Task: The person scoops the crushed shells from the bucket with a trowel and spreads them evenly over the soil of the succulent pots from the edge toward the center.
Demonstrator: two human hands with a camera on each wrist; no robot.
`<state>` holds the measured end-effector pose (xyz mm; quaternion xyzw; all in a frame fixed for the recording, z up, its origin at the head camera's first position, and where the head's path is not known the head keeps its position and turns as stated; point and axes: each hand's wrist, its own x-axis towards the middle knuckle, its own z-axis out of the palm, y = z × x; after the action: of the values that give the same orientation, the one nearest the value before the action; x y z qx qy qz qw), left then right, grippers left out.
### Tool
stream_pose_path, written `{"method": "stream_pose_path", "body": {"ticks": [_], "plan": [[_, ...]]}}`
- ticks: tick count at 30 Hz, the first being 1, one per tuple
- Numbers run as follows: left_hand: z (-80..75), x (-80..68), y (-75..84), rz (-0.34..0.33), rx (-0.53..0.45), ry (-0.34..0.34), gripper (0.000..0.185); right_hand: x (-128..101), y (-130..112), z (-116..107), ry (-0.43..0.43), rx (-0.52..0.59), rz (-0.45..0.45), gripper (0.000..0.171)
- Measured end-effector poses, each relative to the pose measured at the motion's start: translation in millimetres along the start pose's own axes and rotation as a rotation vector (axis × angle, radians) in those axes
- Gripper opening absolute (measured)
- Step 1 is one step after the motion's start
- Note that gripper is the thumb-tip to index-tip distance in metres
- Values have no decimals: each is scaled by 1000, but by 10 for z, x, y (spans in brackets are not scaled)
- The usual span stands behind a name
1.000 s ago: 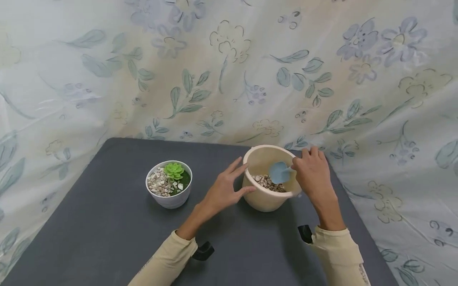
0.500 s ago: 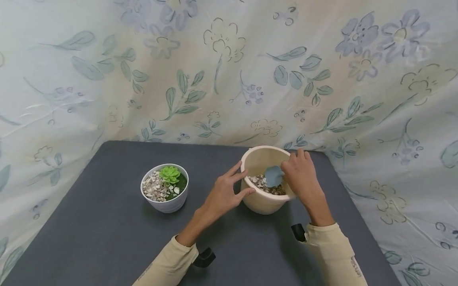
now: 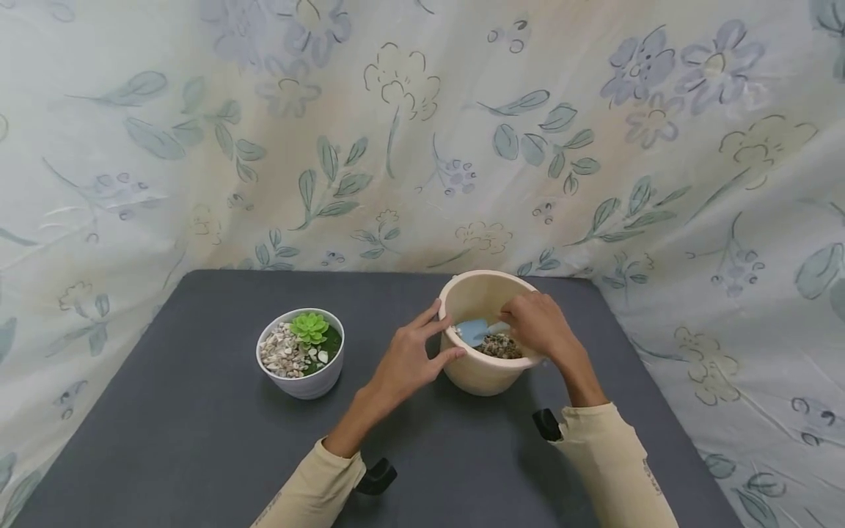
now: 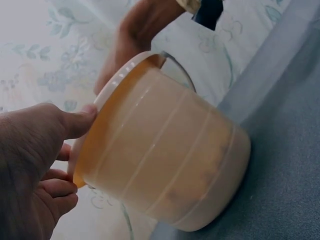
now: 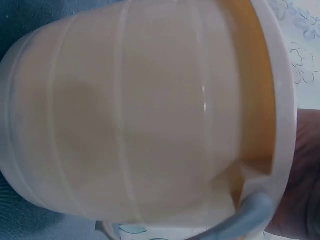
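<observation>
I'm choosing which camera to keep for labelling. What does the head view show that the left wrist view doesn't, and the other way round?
Only the head view shows the blue scoop held by the right hand over the pebbles inside the bucket, plus the white bowl with its green succulent. Only the left wrist view shows the bucket's ribbed outer wall close up and the thumb pressed at its rim. Both show the cream bucket, the left hand steadying it and the dark table.
</observation>
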<state>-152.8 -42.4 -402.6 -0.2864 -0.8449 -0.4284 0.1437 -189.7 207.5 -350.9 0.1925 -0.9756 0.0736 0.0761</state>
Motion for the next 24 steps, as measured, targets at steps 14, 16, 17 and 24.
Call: {"method": "stream_pose_path", "body": {"ticks": [14,16,17,24], "plan": [[-10,-37,-5,-5,-13,21,64,-314,79,-244,70,214,93,25],[-3,-41,-9,-5,-17,24,63,-362,101,-256,76,239,126,26],[2,-41,-10,-4,-18,24,63,-389,111,-265,82,247,138,26],[27,-14,-19,3,-21,27,62,-567,195,-345,143,256,174,24]]}}
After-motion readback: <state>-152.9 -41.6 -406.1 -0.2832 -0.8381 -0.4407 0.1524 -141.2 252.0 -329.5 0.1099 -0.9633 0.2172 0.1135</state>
